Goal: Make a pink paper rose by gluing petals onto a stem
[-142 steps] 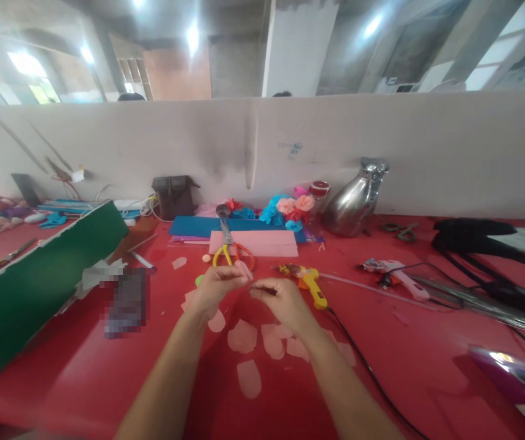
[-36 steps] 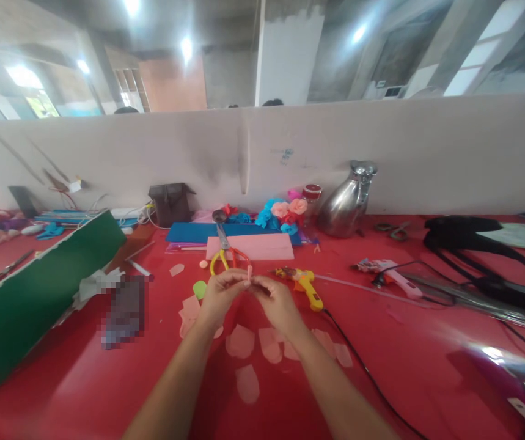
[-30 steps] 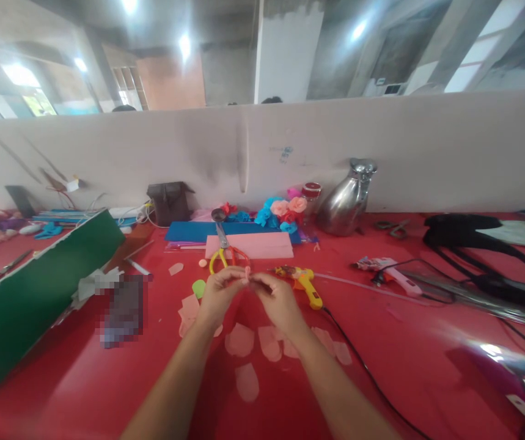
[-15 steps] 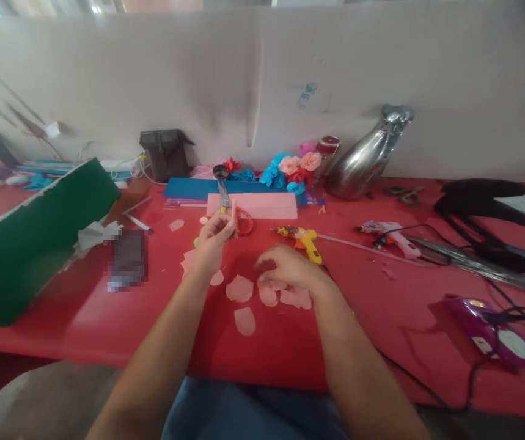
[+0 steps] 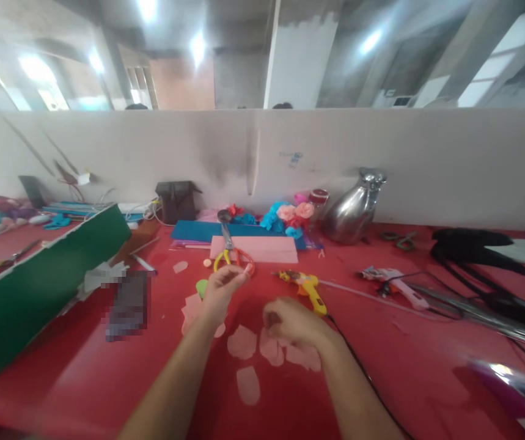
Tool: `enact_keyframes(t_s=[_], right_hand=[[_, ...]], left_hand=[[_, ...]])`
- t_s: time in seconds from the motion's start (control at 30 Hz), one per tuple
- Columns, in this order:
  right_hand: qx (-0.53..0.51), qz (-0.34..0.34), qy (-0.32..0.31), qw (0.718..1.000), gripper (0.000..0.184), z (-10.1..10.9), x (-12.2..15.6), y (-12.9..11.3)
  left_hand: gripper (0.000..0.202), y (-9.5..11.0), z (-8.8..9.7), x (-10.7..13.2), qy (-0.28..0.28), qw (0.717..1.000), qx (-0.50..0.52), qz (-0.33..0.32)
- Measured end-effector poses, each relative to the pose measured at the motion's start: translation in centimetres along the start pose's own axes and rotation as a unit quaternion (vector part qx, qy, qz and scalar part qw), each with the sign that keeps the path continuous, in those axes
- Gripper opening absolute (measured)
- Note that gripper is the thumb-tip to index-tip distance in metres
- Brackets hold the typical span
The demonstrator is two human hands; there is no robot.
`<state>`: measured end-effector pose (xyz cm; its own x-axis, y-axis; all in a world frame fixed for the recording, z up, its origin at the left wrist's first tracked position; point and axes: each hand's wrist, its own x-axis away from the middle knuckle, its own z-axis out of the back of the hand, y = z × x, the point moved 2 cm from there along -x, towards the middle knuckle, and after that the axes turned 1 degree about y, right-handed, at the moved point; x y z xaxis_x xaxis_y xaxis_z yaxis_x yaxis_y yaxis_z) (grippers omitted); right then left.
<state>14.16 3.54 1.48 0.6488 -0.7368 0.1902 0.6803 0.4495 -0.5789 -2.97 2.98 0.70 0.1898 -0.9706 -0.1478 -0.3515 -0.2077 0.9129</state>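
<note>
Head view: a red table fills the foreground, a green panel slanting across its left side! Now the hands: right hand low, fingers curled, any grip there impossible to tell; left hand higher, pinching. Yellow glue gun lies just beyond the right hand, scissors behind the left. Flat pink cutouts lie beneath and beside the right. Smallest, a little pink piece, clamped in the left fingertips!

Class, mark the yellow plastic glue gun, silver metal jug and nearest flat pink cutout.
Yellow plastic glue gun [image 5: 312, 294], head view: handle.
Silver metal jug [image 5: 348, 214], head view: rounded body.
Nearest flat pink cutout [image 5: 248, 385], head view: middle.
</note>
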Motion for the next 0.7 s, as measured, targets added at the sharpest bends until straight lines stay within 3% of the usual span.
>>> enact_keyframes(t_s=[0.23,0.37,0.57,0.7], right_hand=[[0.0,0.045,0.017,0.999,0.015,0.8,0.2,-0.3],[-0.085,0.058,0.043,0.994,0.012,1.1,-0.2,0.2],[-0.248,-0.016,0.133,0.959,0.016,0.9,-1.2,1.4],[-0.291,-0.031,0.177,0.94,0.016,1.2,-1.3,1.2]], left_hand=[[0.014,0.1,-0.1,0.1,-0.009,1.0,-0.002,0.002],[0.017,0.3,0.0,-0.1,0.0,1.0,-0.01,-0.003],[0.025,0.1,0.0,0.2,-0.025,0.989,-0.042,0.14],[0.02,0.5,-0.2,0.7,-0.043,0.986,-0.082,0.138]])
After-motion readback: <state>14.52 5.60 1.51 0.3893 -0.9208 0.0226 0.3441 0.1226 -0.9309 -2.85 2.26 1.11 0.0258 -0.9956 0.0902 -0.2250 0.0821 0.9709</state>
